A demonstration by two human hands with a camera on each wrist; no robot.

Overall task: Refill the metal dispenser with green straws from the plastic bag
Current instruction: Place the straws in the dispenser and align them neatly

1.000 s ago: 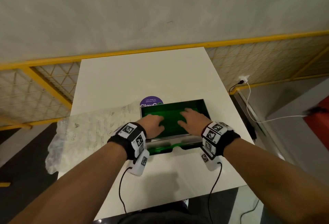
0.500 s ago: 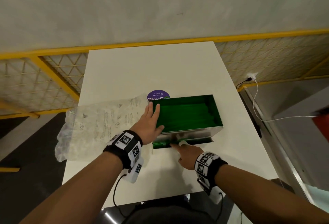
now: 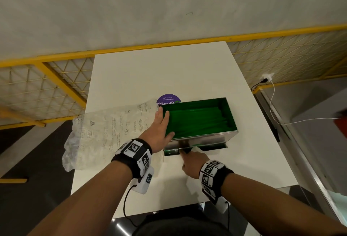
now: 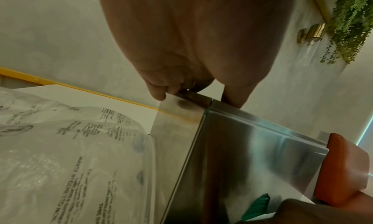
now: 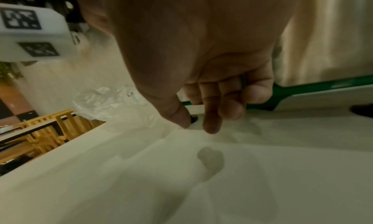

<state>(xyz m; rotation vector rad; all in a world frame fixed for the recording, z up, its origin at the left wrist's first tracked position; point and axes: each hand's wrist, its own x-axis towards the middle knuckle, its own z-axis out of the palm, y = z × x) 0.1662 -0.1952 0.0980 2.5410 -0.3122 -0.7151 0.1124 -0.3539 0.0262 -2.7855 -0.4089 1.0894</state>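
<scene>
The metal dispenser (image 3: 206, 139) stands open-topped on the white table (image 3: 169, 70), filled with green straws (image 3: 199, 119). My left hand (image 3: 159, 127) rests on its front-left corner, fingers straight along the left rim and thumb inside the box; in the left wrist view the fingertips (image 4: 159, 93) lie over the steel edge (image 4: 252, 155). My right hand (image 3: 187, 158) sits at the front tray, its loosely bent fingers (image 5: 212, 115) by the straws showing in the slot (image 5: 322, 85). The clear printed plastic bag (image 3: 109, 134) lies flat to the left.
A purple round sticker (image 3: 168, 98) sits just behind the dispenser. Yellow mesh railing (image 3: 56, 85) runs behind and beside the table. A white cable (image 3: 272, 104) hangs from a wall plug on the right. Bare tabletop lies beyond and in front of the dispenser.
A second ago both hands lay flat on the straws inside the box. The left has moved to the left rim, and the right has come out to the front tray.
</scene>
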